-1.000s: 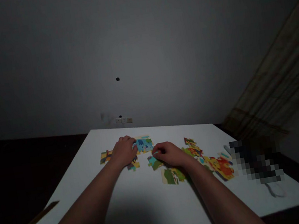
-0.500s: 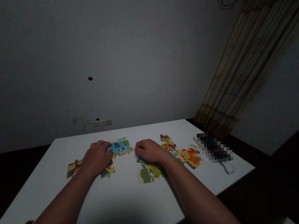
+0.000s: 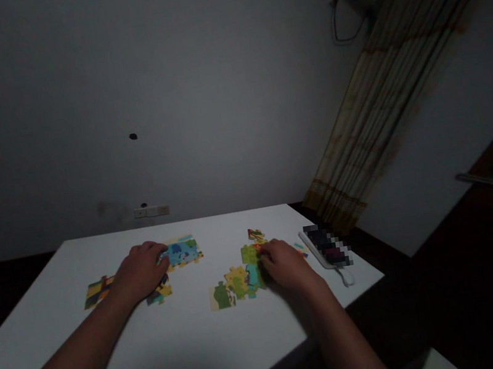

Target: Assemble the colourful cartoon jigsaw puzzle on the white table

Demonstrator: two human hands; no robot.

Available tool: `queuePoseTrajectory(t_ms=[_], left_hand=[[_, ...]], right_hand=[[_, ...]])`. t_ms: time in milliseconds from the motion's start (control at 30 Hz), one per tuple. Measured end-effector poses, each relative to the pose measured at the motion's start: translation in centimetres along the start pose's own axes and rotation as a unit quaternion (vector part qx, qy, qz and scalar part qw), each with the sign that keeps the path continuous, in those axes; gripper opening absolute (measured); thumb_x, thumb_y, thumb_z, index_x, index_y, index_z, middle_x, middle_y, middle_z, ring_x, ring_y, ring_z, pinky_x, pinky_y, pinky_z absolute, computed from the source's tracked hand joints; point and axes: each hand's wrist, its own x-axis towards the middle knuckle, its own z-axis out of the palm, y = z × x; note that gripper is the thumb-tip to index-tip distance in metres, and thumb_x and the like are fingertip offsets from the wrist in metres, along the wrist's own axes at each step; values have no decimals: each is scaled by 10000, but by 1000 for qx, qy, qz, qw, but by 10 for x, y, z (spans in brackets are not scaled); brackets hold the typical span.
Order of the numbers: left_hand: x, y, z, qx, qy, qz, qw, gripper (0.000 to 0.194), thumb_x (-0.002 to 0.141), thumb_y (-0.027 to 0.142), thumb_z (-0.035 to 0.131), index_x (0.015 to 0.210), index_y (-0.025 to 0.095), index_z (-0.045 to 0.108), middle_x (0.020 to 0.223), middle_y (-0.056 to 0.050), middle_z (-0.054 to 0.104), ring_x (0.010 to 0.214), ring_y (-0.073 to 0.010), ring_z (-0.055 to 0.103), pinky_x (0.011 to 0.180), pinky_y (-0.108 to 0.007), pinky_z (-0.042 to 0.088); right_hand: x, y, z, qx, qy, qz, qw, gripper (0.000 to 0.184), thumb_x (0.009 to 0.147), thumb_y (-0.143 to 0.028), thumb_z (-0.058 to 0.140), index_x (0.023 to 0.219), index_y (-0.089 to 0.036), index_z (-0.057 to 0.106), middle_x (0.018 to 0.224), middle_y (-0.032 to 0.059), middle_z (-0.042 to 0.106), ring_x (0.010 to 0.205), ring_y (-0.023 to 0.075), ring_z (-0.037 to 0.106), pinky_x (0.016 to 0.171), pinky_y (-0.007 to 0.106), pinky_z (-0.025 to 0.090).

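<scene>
My left hand lies at the left group of jigsaw pieces, fingers spread and thumb apart. Its fingertips touch the edge of a joined blue jigsaw section. Partly under the palm are yellow and dark jigsaw pieces. My right hand is over the right group, its thumb and bent fingers closed at a jigsaw piece with red and orange on it. Just left of these fingertips is a green jigsaw piece. Nearer to me lie yellow and teal pieces and a cream-and-green piece.
A striped yellow-and-purple jigsaw section lies left of my left forearm. A red-and-green piece is behind the right group. At the table's right side lies a blurred-out dark object with a white strap. The white table meets a wall behind.
My right hand has moved right, from the middle of the table to the right group, uncovering green, yellow and teal pieces. My left hand stays at the blue section. The view has turned slightly right.
</scene>
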Motion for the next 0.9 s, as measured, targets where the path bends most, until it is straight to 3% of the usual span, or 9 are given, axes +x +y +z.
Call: queuePoseTrajectory(t_ms=[133, 267, 433, 667, 767, 900], left_hand=[[1, 0, 0, -5, 10, -7, 1000, 568, 1021, 447, 448, 1405, 212, 794, 1505, -116, 778, 1345, -357, 674, 1142, -408, 521], [2, 0, 1, 12, 3, -5, 1000, 592, 1041, 446, 408, 1430, 207, 784, 1522, -108, 771, 1357, -345, 675, 1147, -398, 525], [4, -4, 3, -7, 12, 2, 1000, 573, 996, 454, 474, 1383, 196, 809, 1494, -137, 779, 1340, -376, 691, 1151, -450, 543], [2, -4, -1, -50, 21, 4, 999, 569, 928, 522, 483, 1294, 262, 832, 1457, -164, 785, 1344, -435, 690, 1172, -538, 544], [2, -5, 2, -53, 22, 9, 998, 577, 934, 523, 461, 1298, 259, 823, 1459, -167, 781, 1346, -431, 680, 1184, -552, 539], [4, -8, 8, -58, 25, 16, 998, 594, 945, 536, 452, 1312, 242, 815, 1451, -182, 775, 1340, -438, 674, 1176, -572, 539]], right_hand=[[-35, 34, 23, -59, 55, 113, 990, 382, 1145, -374, 530, 1331, -246, 839, 1385, 213, 791, 1353, 407, 718, 1119, 531, 571], [-49, 47, 42, -13, 95, 107, 990, 452, 1156, -376, 515, 1530, -296, 757, 1622, 175, 693, 1566, 387, 603, 1278, 564, 506], [-50, 46, 43, 117, 87, 47, 988, 472, 1140, -322, 455, 1482, -309, 781, 1533, 133, 761, 1470, 339, 689, 1303, 519, 520], [-55, 67, 45, 213, 177, 134, 952, 524, 1084, -262, 377, 1419, -259, 779, 1481, 163, 782, 1429, 341, 718, 1271, 545, 552], [-59, 67, 46, 200, 177, 135, 954, 486, 1063, -341, 495, 1463, -286, 765, 1533, 152, 757, 1476, 362, 681, 1292, 572, 530], [-62, 61, 49, 145, 137, 63, 978, 551, 958, -422, 721, 1494, -299, 758, 1530, 147, 761, 1451, 405, 688, 1277, 594, 532]])
